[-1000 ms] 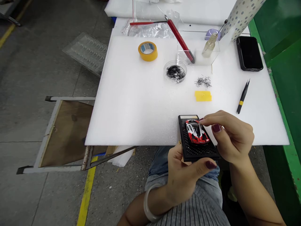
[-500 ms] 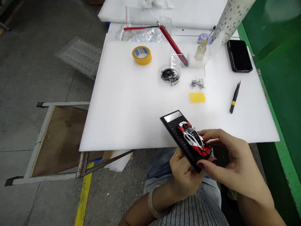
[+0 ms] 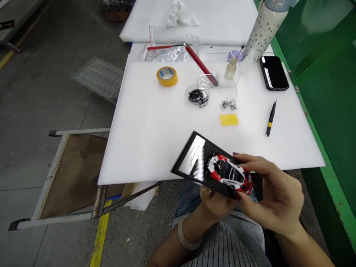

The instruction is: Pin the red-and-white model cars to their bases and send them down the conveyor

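A red, white and black model car (image 3: 226, 172) sits on a black display base (image 3: 204, 148) with a shiny plate at one end. My left hand (image 3: 217, 204) holds the base from below, its fingers mostly hidden under it. With thumb and fingers, my right hand (image 3: 269, 189) grips the right end, around the car's end and the base edge. Beyond them on the white tabletop (image 3: 144, 137) lie a yellow tape piece (image 3: 229, 119), loose black fine bits (image 3: 228, 105) and a round clear dish (image 3: 197, 97) full of similar bits.
Black tweezers (image 3: 271, 118) and a phone (image 3: 274, 73) lie at the right. Farther back are a yellow tape roll (image 3: 167, 76), a red-handled tool (image 3: 200, 63), a small glass bottle (image 3: 230, 69) and a dotted flask (image 3: 264, 31). A green wall (image 3: 328, 74) borders the right side.
The base has turned and tilted, its plate end swinging left and its top facing me more. Both hands keep hold of it. The whole view has shifted slightly.
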A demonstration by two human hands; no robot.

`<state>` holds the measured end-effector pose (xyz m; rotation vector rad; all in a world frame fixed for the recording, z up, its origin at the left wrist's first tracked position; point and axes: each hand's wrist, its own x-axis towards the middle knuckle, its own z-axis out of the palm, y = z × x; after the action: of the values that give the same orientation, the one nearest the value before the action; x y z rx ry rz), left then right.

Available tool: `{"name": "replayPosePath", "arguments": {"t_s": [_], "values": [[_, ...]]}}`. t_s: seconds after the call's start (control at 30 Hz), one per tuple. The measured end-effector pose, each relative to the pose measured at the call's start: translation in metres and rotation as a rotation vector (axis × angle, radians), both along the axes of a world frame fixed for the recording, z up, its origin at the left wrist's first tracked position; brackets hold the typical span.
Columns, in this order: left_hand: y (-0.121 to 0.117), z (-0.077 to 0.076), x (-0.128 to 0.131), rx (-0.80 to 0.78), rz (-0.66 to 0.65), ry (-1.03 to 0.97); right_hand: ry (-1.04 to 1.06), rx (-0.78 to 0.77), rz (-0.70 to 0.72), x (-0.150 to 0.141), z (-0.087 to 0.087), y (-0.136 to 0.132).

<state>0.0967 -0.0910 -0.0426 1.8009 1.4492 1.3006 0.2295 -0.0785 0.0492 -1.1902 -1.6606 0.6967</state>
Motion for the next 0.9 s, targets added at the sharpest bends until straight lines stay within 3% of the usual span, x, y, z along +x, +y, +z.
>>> {"name": "replayPosePath", "arguments": {"t_s": [0.07, 0.13, 0.2, 0.3, 0.37, 0.47, 0.63, 0.9], "values": [[0.012, 0.018, -0.008, 0.167, 0.023, 0.02, -0.069, 0.025, -0.186, 0.029, -0.002, 0.01], [0.024, 0.033, -0.02, 0.295, 0.047, 0.08, -0.141, 0.063, -0.465, 0.074, -0.006, 0.028], [0.036, 0.039, -0.033, 0.314, 0.094, 0.115, -0.272, 0.058, -0.807, 0.129, -0.012, 0.048], [0.052, 0.039, -0.046, 0.325, 0.168, 0.073, -0.534, -0.198, -1.096, 0.209, -0.021, 0.064], [0.061, 0.037, -0.048, 0.353, 0.19, 0.077, -0.635, -0.312, -1.118, 0.246, -0.028, 0.064], [0.068, 0.036, -0.046, 0.374, 0.182, 0.134, -0.675, -0.395, -1.088, 0.274, -0.039, 0.055], [0.071, 0.035, -0.045, 0.354, 0.162, 0.215, -0.659, -0.429, -1.062, 0.285, -0.051, 0.038], [0.071, 0.036, -0.041, 0.271, 0.161, 0.241, -0.622, -0.43, -1.044, 0.288, -0.055, 0.026]]}}
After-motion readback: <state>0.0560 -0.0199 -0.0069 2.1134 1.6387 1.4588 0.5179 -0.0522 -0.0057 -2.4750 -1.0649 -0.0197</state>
